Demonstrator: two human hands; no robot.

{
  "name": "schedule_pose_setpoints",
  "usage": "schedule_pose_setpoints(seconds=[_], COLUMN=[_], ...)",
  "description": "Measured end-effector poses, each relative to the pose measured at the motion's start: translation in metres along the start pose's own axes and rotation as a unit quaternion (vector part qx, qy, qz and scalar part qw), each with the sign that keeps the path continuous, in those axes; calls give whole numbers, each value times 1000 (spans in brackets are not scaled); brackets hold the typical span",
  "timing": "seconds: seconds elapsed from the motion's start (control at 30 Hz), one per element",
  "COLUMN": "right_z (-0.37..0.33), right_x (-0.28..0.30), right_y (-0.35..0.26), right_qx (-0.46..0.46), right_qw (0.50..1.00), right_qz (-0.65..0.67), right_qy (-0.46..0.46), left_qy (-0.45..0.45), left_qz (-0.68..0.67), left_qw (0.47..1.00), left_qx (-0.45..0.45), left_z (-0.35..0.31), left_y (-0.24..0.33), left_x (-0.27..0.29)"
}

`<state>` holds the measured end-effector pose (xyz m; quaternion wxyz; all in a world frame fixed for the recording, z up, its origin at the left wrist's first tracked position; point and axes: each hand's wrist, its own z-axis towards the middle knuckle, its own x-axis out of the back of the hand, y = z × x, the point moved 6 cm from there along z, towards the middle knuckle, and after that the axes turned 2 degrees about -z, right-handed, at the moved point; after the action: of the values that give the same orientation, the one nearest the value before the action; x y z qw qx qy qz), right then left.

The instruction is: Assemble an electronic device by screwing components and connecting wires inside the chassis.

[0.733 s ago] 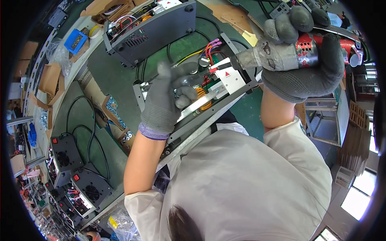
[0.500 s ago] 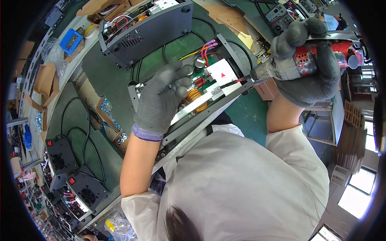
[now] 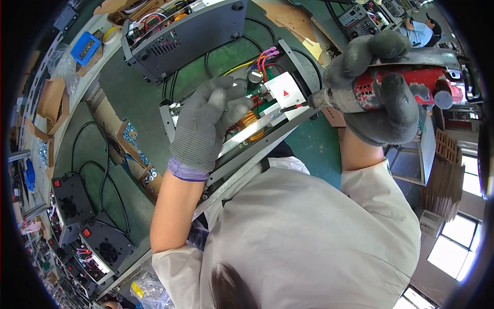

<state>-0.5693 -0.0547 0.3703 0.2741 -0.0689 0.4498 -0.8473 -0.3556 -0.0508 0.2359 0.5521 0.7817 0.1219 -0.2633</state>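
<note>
My right hand [image 3: 383,87], in a grey glove, is wrapped around a worn red power screwdriver [image 3: 365,92]. Its dark bit points left and reaches the metal strip [image 3: 265,125] beside a white block with a red triangle [image 3: 284,90]. My left hand [image 3: 208,110], gloved in grey with a purple cuff, rests over the open metal chassis [image 3: 234,157]. Those fingers are curled together above the board; what they pinch, if anything, is hidden. Near the fingertips sit a copper-wound coil [image 3: 251,126], a black capacitor [image 3: 254,77] and red and yellow wires.
A dark-cased unit [image 3: 190,38] stands behind the chassis. To the left are a box of screws [image 3: 131,136], a blue bin [image 3: 86,49] and several black fan units [image 3: 72,201] with cables. Another person [image 3: 422,33] is at the far right.
The power screwdriver and my right hand have shifted left, bringing the bit nearer the strip. My left fingers have curled in closer over the board. The whole view has shifted slightly.
</note>
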Motion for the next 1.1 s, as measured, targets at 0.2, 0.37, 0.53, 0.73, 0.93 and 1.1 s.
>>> schedule_pose_setpoints(seconds=[0.2, 0.37, 0.53, 0.73, 0.93, 1.1], right_z=[11, 10, 16, 20, 15, 18], right_x=[-18, -28, -28, -32, -27, -30], right_y=[2, 5, 11, 18, 24, 18], right_qx=[-4, -26, -67, -58, -79, -48], right_qw=[998, 997, 994, 995, 995, 993], right_qz=[-41, -62, 13, 16, 5, -96], right_qy=[-44, -46, 85, 86, 56, 54], left_qy=[-14, 16, 18, 16, -31, -16], left_qz=[-74, -123, -64, -44, -30, 0], left_qw=[997, 992, 998, 999, 999, 999], left_qx=[6, -2, 0, -8, 1, 30], left_z=[9, 5, 1, 0, 3, 3], left_y=[-5, -3, 6, 4, -1, 0], left_x=[13, 11, 5, 6, 16, 14])
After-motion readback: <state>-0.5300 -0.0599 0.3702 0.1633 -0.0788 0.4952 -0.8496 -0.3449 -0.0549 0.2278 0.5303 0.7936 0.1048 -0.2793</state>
